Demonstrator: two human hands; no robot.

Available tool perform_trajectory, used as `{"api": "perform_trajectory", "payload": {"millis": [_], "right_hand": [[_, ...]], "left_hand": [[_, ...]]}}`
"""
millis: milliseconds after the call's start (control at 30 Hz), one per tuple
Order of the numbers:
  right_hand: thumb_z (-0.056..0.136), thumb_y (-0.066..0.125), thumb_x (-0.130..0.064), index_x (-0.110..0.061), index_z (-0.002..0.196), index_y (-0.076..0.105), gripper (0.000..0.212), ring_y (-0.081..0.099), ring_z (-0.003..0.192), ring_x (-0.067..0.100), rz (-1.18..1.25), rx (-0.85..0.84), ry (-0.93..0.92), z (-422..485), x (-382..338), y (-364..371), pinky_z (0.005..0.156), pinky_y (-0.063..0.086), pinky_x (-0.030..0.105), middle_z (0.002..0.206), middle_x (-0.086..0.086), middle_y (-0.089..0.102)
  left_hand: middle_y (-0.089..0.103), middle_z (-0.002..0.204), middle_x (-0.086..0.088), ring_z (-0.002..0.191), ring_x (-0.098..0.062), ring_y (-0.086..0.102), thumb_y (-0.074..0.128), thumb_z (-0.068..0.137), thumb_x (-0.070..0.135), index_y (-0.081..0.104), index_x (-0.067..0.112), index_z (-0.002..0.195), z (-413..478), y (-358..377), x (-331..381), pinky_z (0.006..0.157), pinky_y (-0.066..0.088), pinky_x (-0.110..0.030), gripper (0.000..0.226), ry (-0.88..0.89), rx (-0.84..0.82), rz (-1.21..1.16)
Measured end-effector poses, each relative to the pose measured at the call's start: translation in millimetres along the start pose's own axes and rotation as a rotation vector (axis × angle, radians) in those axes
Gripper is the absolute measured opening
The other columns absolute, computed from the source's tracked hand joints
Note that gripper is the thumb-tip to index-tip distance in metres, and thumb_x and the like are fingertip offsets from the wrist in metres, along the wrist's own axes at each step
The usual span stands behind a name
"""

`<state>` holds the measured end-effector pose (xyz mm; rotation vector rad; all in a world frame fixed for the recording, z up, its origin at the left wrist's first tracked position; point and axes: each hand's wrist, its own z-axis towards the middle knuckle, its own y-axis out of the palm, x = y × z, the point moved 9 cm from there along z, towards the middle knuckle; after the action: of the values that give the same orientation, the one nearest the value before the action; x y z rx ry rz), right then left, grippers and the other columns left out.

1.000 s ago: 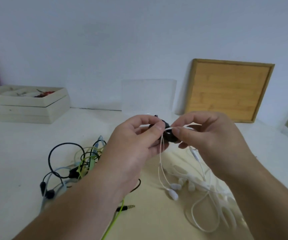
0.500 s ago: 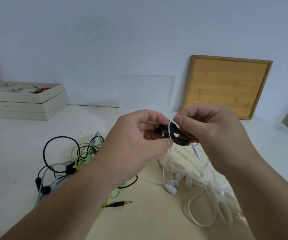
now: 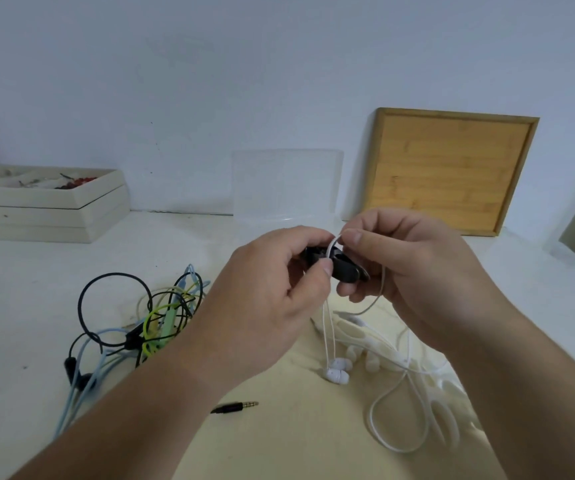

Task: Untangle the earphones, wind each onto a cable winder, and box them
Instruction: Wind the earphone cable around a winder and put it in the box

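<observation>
1. The left hand [image 3: 279, 282] pinches one end of a small black plastic cable winder [image 3: 343, 266], thumb and fingers closed on it, above the middle of the white counter [image 3: 37, 289].
2. The right hand [image 3: 414, 271] grips the winder's other end and presses the thin white earphone cable [image 3: 331, 247] against it with the thumb – the cable loops over the winder's top.
3. From the winder two white strands hang down to a pair of white earbuds [image 3: 338, 372], which rest on the counter below the hands; more white cable lies in a loose loop toward the counter's near right edge.
4. A tangle of black, light-blue and green earphone cables [image 3: 147, 317] lies on the counter's left half, well apart from the hands.
5. A black jack plug with a gold tip [image 3: 236, 407] lies near the front edge – just beside the left forearm.
6. A clear plastic box [image 3: 288, 185] stands at the back edge, beside a square bamboo tray [image 3: 452, 171] leaning on the wall.
7. A cream wooden compartment box [image 3: 44, 206] sits in the back left corner.
</observation>
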<state>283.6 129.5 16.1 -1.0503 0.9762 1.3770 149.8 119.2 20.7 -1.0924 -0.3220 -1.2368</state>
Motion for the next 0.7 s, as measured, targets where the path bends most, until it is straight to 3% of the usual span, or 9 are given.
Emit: {"api": "perform_trajectory", "payload": {"millis": [167, 267, 400, 533, 700], "right_hand": [[0.093, 0.059, -0.005, -0.004, 0.077, 0.063, 0.017, 0.059, 0.046, 0.026, -0.008, 0.023, -0.003, 0, -3, -5, 0.046, 0.046, 0.030, 0.059, 0.011, 0.058], [0.093, 0.060, -0.006, -0.006, 0.077, 0.064, 0.016, 0.056, 0.046, 0.021, -0.019, 0.082, -0.032, 2, -5, -13, 0.047, 0.044, 0.028, 0.058, 0.007, 0.058], [0.094, 0.059, -0.007, -0.008, 0.077, 0.064, 0.018, 0.056, 0.048, 0.021, 0.021, 0.171, -0.065, 4, -8, -27, 0.047, 0.044, 0.026, 0.059, 0.006, 0.058], [0.095, 0.059, -0.008, -0.012, 0.076, 0.064, 0.020, 0.053, 0.047, 0.017, 0.115, 0.336, -0.100, 3, -14, -51, 0.045, 0.043, 0.023, 0.058, 0.004, 0.055], [0.094, 0.062, -0.010, -0.015, 0.076, 0.064, 0.018, 0.050, 0.047, 0.014, 0.168, 0.487, -0.094, 0, -13, -77, 0.046, 0.042, 0.022, 0.058, 0.001, 0.053]], "left_hand": [[0.073, 0.082, 0.005, 0.074, -0.020, 0.067, 0.051, 0.084, 0.029, 0.071, 0.032, 0.101, 0, 3, -6, 0.071, 0.052, -0.040, 0.026, -0.036, -0.015, -0.022], [0.074, 0.077, 0.005, 0.070, -0.017, 0.068, 0.057, 0.079, 0.030, 0.073, 0.033, 0.099, -1, 4, -12, 0.071, 0.055, -0.033, 0.026, -0.090, -0.006, -0.058], [0.074, 0.077, 0.005, 0.069, -0.022, 0.069, 0.066, 0.086, 0.013, 0.076, 0.036, 0.089, -1, 1, -7, 0.066, 0.055, -0.033, 0.026, -0.070, -0.015, -0.101], [0.075, 0.072, 0.009, 0.070, -0.007, 0.070, 0.056, 0.089, 0.004, 0.077, 0.027, 0.090, -2, -1, 2, 0.067, 0.050, -0.016, 0.031, -0.013, -0.087, -0.131], [0.072, 0.082, 0.017, 0.077, 0.000, 0.067, 0.051, 0.082, 0.012, 0.076, 0.023, 0.104, 1, 4, 1, 0.077, 0.046, -0.014, 0.035, 0.017, -0.158, -0.128]]}}
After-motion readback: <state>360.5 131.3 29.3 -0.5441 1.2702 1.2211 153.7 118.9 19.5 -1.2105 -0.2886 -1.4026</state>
